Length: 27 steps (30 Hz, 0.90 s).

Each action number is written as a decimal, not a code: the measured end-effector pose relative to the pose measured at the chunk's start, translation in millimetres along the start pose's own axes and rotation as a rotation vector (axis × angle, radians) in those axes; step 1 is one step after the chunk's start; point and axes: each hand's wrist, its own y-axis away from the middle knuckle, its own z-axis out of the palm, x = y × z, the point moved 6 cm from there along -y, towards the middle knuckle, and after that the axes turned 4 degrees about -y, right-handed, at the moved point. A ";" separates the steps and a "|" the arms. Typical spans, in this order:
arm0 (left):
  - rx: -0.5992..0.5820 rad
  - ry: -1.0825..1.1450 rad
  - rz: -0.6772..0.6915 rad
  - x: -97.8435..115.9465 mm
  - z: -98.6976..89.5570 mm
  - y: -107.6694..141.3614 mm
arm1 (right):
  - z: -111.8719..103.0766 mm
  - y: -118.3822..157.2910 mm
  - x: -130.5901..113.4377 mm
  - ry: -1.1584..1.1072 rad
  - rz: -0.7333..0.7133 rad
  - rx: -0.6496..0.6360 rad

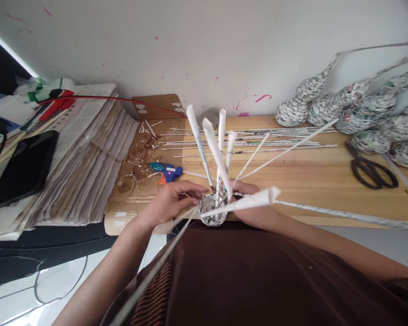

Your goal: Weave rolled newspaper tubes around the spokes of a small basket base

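A small round woven paper base (212,217) sits at the table's front edge, close to my body. Several rolled paper tubes (215,147) stand up and fan out from it, and thin paper strips stretch towards the lower left and the right. From the left, my left hand (177,199) pinches the rim of the weave between thumb and fingers. My right hand (246,199) is at the base's right side, its fingers partly hidden behind the tubes; what they hold there is not clear.
A blue glue gun (168,172) lies left of centre beside paper scraps. Thin paper rolls (245,138) lie behind. Scissors (372,170) and woven gourd shapes (292,111) are at right. Stacked papers (91,158) and a phone (23,167) lie at left.
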 end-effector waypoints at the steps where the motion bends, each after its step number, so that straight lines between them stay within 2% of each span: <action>1: -0.002 -0.004 0.011 1.8 0.1 0.0 | 0.3 0.1 0.1 -0.003 0.004 -0.001; 6: -0.016 -0.040 0.098 14.6 2.6 -0.6 | 2.6 0.1 0.2 -0.044 -0.006 -0.010; 9: -0.008 -0.057 0.081 17.9 6.5 0.1 | 2.7 0.2 -1.9 0.018 -0.007 -0.018; 18: 0.194 0.006 -0.056 -1.8 17.8 -3.5 | 3.3 2.8 -9.9 0.090 -0.038 -0.036; 27: 0.170 0.035 0.024 3.2 32.8 0.5 | 3.3 3.3 -19.5 0.202 -0.192 -0.092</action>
